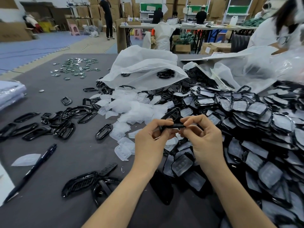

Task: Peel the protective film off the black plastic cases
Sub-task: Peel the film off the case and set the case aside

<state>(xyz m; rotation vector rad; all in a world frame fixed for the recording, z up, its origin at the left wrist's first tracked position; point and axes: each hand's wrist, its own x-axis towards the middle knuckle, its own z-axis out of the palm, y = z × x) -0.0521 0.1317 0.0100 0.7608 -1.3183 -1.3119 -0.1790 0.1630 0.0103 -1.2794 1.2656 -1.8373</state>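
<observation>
Dark pen (31,171) lying near left on grey table (79,155), small green and silver pieces (77,68) scattered far left, translucent plastic bag (141,66) far centre, pink stool (74,29) beyond

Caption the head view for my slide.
Left hand and right hand grip a black case beside heaped film-covered cases.

One left hand (148,143) and one right hand (207,140) pinch a single black case (166,116). On the bench (79,158) lie one pen (32,171), one lone film sheet (26,159) beside it, and two clear bags (141,66). Bare black frames (65,127) number roughly two dozen. Peeled films (131,107), film-covered cases (246,109) and small green discs (77,68) are each too many to count. At least four other people (107,17) are visible.
</observation>
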